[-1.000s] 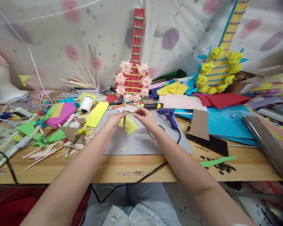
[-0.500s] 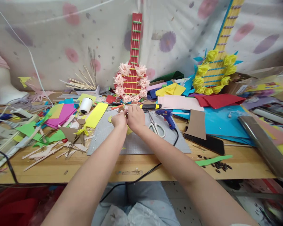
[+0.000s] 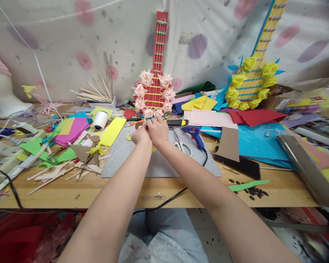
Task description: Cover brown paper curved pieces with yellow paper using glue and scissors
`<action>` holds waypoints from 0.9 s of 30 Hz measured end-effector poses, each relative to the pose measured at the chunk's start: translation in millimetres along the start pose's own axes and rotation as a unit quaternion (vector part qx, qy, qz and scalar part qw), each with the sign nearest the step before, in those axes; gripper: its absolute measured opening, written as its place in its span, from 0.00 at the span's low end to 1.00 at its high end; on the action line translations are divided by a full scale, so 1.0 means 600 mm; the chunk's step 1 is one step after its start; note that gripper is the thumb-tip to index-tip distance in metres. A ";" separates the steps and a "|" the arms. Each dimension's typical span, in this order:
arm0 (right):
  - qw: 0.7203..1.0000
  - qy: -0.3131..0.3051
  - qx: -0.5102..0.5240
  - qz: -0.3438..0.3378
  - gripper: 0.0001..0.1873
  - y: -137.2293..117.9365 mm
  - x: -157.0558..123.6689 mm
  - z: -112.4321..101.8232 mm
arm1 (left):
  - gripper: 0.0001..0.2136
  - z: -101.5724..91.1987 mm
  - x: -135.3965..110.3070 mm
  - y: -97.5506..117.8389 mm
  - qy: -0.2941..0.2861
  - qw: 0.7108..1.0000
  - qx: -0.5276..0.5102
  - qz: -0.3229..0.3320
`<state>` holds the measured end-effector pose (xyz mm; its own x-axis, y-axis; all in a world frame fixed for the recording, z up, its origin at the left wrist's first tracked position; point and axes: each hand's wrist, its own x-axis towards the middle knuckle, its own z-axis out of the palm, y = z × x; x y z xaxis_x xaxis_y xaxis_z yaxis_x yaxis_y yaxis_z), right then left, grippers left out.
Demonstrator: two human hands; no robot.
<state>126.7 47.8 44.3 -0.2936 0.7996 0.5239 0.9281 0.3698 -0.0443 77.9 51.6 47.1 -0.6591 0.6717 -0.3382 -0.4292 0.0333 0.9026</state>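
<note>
Over the back of the grey cutting mat point(image 3: 126, 166), my left hand point(image 3: 141, 136) and my right hand point(image 3: 158, 130) meet with curled fingers. Whatever lies between the fingers is mostly covered by the hands. A brown round piece point(image 3: 138, 125) shows just beyond my left hand. Beside that hand lies a small yellow curved piece point(image 3: 128, 137). Right of my hands rest scissors point(image 3: 186, 149) with pale handles and a blue hot glue gun point(image 3: 195, 136). A yellow-and-black cutter point(image 3: 176, 122) lies just past my right hand.
A red paper guitar point(image 3: 157, 80) with pink flowers and a yellow one point(image 3: 252, 80) stand at the back. Paper scraps point(image 3: 52, 175) crowd the left. At right are a black phone point(image 3: 244, 168), blue sheets point(image 3: 260, 146) and dark beads point(image 3: 253, 191). A black cord point(image 3: 172, 198) crosses the front edge.
My hands have drawn closer together, my left hand shifting right and overlapping my right. The view has shifted slightly. Things on the table stay where they were.
</note>
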 end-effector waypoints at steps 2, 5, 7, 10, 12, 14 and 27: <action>1.000 0.000 0.006 -0.004 0.15 0.000 0.005 -0.003 | 0.07 0.002 -0.003 0.005 -0.005 0.999 0.030 -0.013; 0.999 0.003 0.027 0.024 0.11 0.020 0.012 -0.009 | 0.08 -0.009 -0.004 0.010 -0.046 0.996 0.080 0.006; 0.992 -0.004 0.085 0.098 0.08 0.048 0.015 -0.011 | 0.09 -0.033 0.002 0.012 -0.098 0.985 0.118 0.082; 0.908 -0.058 0.320 0.264 0.11 0.090 0.014 -0.011 | 0.09 -0.090 0.022 0.018 -0.108 0.944 0.191 0.245; 0.786 -0.095 0.520 0.320 0.11 0.102 0.006 -0.005 | 0.09 -0.129 0.037 0.019 -0.089 0.902 0.300 0.298; 0.662 -0.130 0.663 0.326 0.08 0.096 -0.005 0.005 | 0.11 -0.156 0.049 0.011 -0.119 0.841 0.413 0.329; 0.598 -0.207 0.710 0.307 0.07 0.053 -0.034 0.064 | 0.19 -0.168 0.068 -0.059 -0.324 0.587 0.592 0.448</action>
<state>153.7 61.6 -0.6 -0.3014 0.9311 -0.2056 -0.1555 -0.2607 -0.9528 4.0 3.1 -25.3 0.2446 0.9398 0.2386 0.8924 -0.3144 0.3236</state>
